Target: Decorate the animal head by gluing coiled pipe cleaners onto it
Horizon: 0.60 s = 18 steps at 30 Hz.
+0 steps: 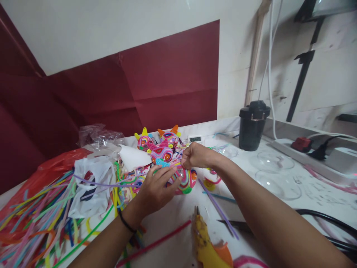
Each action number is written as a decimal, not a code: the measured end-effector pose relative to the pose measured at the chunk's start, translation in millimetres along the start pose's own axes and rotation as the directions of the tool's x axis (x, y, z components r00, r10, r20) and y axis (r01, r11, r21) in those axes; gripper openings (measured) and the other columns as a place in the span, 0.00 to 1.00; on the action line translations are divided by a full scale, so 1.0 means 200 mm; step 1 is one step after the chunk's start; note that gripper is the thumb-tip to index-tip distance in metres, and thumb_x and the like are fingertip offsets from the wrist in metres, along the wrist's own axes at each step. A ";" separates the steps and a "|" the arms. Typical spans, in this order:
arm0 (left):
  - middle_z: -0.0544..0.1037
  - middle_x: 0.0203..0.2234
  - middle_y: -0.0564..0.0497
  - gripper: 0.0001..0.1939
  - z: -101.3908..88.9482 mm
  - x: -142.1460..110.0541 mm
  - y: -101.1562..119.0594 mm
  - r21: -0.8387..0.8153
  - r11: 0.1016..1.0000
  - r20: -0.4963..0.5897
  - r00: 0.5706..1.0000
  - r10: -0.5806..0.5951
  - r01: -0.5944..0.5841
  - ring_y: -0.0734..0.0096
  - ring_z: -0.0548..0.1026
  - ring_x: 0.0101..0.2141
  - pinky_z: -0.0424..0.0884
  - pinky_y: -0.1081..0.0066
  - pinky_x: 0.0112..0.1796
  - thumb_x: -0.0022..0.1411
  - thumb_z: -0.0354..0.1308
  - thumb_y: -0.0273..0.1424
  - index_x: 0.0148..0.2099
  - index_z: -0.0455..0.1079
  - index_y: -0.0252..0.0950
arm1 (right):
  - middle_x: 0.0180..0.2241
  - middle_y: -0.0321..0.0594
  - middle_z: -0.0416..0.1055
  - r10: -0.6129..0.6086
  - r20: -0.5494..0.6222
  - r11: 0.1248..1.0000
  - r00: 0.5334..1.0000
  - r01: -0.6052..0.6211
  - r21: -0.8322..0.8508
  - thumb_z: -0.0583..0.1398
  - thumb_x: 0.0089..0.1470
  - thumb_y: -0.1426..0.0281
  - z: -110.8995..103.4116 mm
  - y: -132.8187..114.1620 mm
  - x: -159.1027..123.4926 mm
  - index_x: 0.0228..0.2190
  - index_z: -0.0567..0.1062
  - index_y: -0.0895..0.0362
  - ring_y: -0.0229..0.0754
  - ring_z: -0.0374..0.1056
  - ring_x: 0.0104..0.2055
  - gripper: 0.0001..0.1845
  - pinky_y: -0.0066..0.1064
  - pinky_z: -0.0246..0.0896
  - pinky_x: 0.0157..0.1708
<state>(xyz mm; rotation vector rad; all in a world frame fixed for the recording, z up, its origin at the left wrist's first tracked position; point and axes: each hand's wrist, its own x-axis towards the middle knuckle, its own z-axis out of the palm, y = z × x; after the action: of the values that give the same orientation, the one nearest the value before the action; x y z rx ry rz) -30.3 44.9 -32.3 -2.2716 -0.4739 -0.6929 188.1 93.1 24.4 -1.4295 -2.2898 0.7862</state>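
Note:
My left hand [158,186] is closed around the near-left side of a colourful animal head [185,181] made of coiled pipe cleaners. Orange and green patches show on its right side, and my fingers cover much of the rest. At the head's upper edge, my right hand [194,155] pinches with thumb and fingertips; what lies between them is too small to make out. Just behind stands a pink-horned head [161,153]. Farther back are a head with orange horns [169,137] and one with yellow horns [145,141].
A yellow glue gun [205,238] lies in front, nozzle pointing away. Loose pipe cleaners [36,216] cover the left side, beside a white plastic bag [92,186]. To the right are a black cup [253,128], clear plastic domes [275,162], a power strip [284,147] and black cable [320,213].

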 end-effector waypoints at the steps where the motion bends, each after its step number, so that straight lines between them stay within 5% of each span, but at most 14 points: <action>1: 0.77 0.48 0.42 0.16 0.00 0.00 0.00 0.008 1.000 0.006 1.000 0.005 -0.005 0.58 0.73 0.50 0.65 0.54 0.50 0.61 0.54 0.23 0.51 0.68 0.38 | 0.34 0.36 0.73 -0.001 -0.001 1.000 1.000 0.001 0.003 0.63 0.60 0.67 0.00 0.00 0.00 0.34 0.75 0.61 0.38 0.71 0.33 0.08 0.31 0.70 0.32; 18: 0.76 0.48 0.40 0.15 0.02 0.00 0.02 -0.002 1.000 -0.007 1.000 -0.011 0.011 0.57 0.72 0.51 0.65 0.50 0.52 0.61 0.52 0.22 0.50 0.68 0.38 | 0.26 0.31 0.71 -0.028 -0.036 0.999 0.999 0.029 0.029 0.64 0.58 0.70 -0.01 -0.02 -0.02 0.27 0.74 0.61 0.35 0.69 0.28 0.09 0.28 0.66 0.29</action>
<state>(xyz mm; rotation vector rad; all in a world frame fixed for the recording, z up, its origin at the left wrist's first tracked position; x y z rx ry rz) -27.3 43.9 -37.0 -2.2688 -0.4825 -0.7065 187.8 88.3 28.6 -1.3836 -2.2578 0.7767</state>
